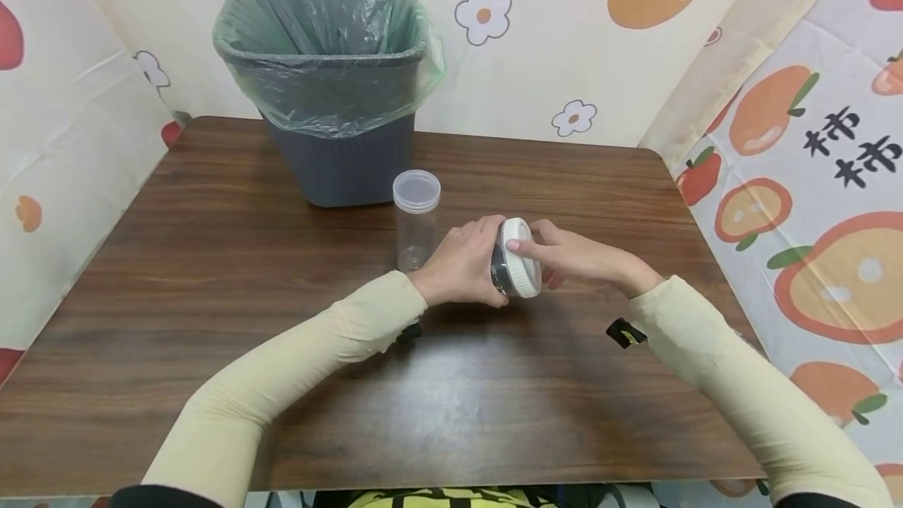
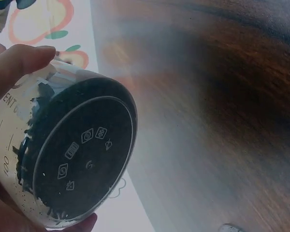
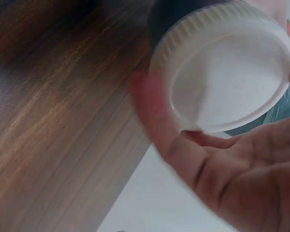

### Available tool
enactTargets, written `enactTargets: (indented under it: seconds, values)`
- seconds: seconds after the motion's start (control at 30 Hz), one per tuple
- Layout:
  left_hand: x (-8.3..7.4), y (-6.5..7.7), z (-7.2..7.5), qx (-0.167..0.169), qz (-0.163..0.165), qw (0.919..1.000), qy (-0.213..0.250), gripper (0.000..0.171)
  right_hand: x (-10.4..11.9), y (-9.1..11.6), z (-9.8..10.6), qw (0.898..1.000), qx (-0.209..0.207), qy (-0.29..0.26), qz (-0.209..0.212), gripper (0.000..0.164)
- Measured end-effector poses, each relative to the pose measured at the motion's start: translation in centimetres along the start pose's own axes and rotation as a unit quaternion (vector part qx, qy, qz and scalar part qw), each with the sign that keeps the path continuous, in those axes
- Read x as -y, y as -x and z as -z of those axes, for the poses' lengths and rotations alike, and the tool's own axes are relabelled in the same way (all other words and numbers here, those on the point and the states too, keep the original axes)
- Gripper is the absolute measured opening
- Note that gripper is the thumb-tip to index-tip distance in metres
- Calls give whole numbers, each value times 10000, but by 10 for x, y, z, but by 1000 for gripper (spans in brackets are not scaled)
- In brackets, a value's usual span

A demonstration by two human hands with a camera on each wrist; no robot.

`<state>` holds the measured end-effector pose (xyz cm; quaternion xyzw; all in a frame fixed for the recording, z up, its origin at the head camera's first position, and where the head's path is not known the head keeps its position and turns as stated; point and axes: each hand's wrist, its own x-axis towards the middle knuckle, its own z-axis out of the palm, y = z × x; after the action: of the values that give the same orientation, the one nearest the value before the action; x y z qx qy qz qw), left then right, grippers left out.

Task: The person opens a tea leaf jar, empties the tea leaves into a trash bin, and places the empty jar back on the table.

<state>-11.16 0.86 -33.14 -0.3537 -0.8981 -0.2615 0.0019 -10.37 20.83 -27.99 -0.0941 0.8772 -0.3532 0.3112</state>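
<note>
My left hand (image 1: 460, 263) grips a clear plastic jar (image 1: 499, 266) just above the middle of the table. The jar is tipped on its side, its white lid facing right. In the left wrist view its base (image 2: 87, 150) shows dark, flaky contents gathered at the bottom, and measuring marks run along the wall. My right hand (image 1: 585, 257) is at the white ribbed lid (image 3: 232, 82), its thumb and fingers round the rim. One of those fingers is blurred in the right wrist view.
A second clear jar (image 1: 415, 230) with a translucent lid stands upright just left of my left hand. Behind it, a dark grey bin (image 1: 346, 167) lined with a green bag (image 1: 339, 92) sits at the back of the brown wooden table (image 1: 212, 273). Patterned cloth walls border the table.
</note>
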Motion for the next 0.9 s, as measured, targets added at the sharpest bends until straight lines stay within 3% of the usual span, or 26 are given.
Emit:
enactTargets:
  seconds: [0.1, 0.2, 0.43, 0.53, 0.67, 0.73, 0.8, 0.9]
  values:
    - [1, 0, 0, -24, -26, 10000, -50, 105, -4, -2, 1, 9991, -30, -152, 390, 73]
    - [2, 1, 0, -28, -35, 10000, -53, 104, -8, -3, 1, 9955, -160, 42, 929, 78]
    - [3, 2, 1, 13, -22, 10000, -89, 105, -14, -4, -2, 9760, -479, 544, 2056, 92]
    - [2, 2, 2, -31, -29, 9999, -149, 105, -16, -5, -4, 9631, -523, 725, 2538, 98]
    - [3, 1, 3, -61, -30, 9998, -206, 106, -17, -8, -6, 9303, -743, 1325, 3338, 100]
    - [4, 1, 3, -47, -10, 9998, -198, 106, -18, -8, -7, 9233, -846, 1448, 3455, 104]
    - [4, 1, 2, -29, 9, 9998, -208, 107, -18, -8, -6, 9350, -904, 1240, 3198, 110]
    - [5, 1, 1, 12, 1, 9996, -293, 107, -15, -7, -3, 9717, -970, 523, 2091, 108]
